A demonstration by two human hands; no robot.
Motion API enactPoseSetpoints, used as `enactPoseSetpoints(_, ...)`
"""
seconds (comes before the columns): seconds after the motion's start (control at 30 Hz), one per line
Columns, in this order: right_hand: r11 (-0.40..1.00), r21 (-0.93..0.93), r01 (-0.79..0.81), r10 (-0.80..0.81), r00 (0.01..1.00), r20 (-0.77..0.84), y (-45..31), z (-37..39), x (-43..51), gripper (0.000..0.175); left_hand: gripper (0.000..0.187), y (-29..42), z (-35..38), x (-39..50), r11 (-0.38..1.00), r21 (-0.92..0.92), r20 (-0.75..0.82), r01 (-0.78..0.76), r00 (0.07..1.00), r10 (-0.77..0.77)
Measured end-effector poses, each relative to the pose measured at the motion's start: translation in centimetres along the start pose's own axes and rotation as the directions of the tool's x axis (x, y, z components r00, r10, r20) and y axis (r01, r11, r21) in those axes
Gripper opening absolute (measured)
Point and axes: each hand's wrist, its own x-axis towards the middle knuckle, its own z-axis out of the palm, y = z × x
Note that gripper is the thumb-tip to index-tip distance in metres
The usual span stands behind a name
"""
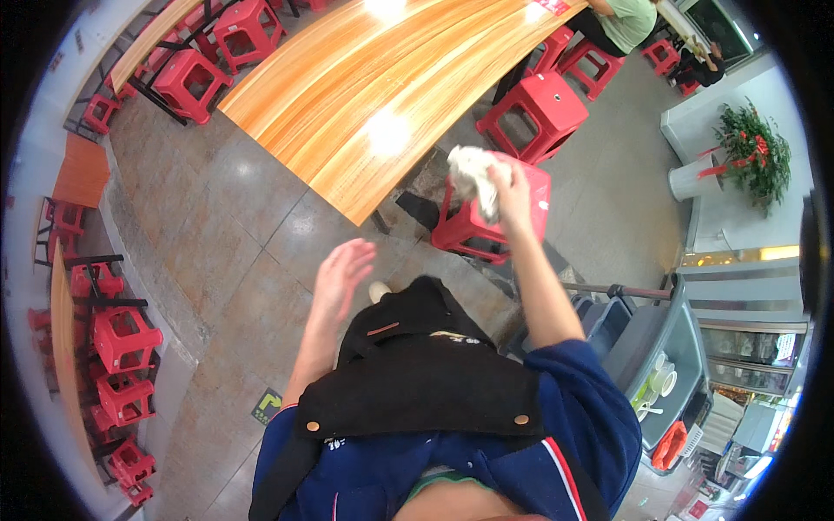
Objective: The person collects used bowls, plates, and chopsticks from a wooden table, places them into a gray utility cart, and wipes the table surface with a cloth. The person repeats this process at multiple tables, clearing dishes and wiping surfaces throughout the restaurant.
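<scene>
A crumpled white cloth (470, 170) is gripped in my right hand (511, 195), above a red plastic stool (535, 185). The hand and cloth hide part of the stool's seat, and I cannot tell whether they touch it. Over the tiled floor, my left hand (342, 277) holds nothing, its fingers apart and slightly blurred. Ahead of both hands stretches a long wood-grain table (345, 124) with bright light reflections on its top. The stool stands beside the table's near right corner. A black apron (423, 391) covers my front.
Another red stool (541, 107) stands farther along the table, where a person in a green top (625, 26) sits. To the right are a grey cart (684, 332) with bowls (663, 378) and a potted plant (749, 150). A raised ledge (153, 280) runs along the left.
</scene>
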Motion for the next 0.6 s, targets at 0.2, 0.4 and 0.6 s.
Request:
enactPoseSetpoints(0.2,0.959,-0.03,0.282,-0.283,0.945,-0.167,-1.8,-0.7,18.9,0.04,0.031,2.3,-9.2,3.3,0.994,-0.096,-0.219,0.058,0.973,-0.078)
enactPoseSetpoints(0.4,0.752,-0.648,0.123,-0.025,0.987,0.158,6.9,0.1,35.7,0.043,0.025,-0.1,-13.3,3.2,0.952,-0.269,-0.55,0.147,0.788,-0.277)
enactPoseSetpoints(0.6,0.659,-0.536,0.528,-0.251,0.826,0.505,10.1,10.6,27.4,0.041,0.028,-2.3,-10.9,4.1,0.897,-0.25,-0.6,0.365,0.669,-0.439)
